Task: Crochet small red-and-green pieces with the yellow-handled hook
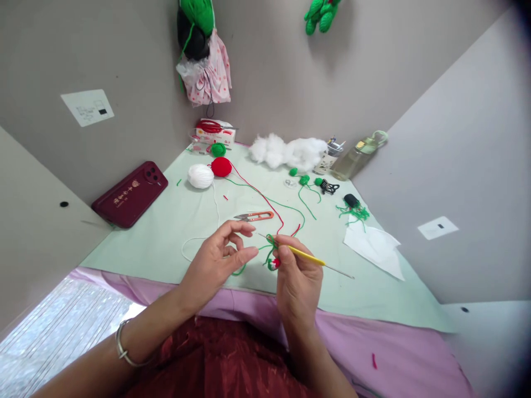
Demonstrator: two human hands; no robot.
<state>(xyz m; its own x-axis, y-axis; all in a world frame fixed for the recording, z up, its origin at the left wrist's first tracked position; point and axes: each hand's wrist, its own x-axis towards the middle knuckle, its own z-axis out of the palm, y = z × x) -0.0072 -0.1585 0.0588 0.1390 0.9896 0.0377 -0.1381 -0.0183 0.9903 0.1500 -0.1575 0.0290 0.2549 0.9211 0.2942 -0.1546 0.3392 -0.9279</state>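
Observation:
My right hand (299,276) is closed round a crochet hook with a yellow grip (307,255); its thin metal end points left. At my right fingertips, green yarn loops (270,240) gather by the hook, with a small red, white and green crochet piece (273,264) just below. My left hand (222,254) is beside it, thumb and index finger apart, the others loosely curled. A green strand runs from the loops to my left thumb; whether the curled fingers touch it is hidden. Orange-handled thread snips (255,216) lie beyond my hands.
A white yarn ball (201,176) and red yarn ball (221,167) sit behind, their strands trailing forward. White stuffing (286,152), a bottle (357,157) and small green pieces (304,180) line the back. A phone (130,194) leans left; white paper (371,246) lies right.

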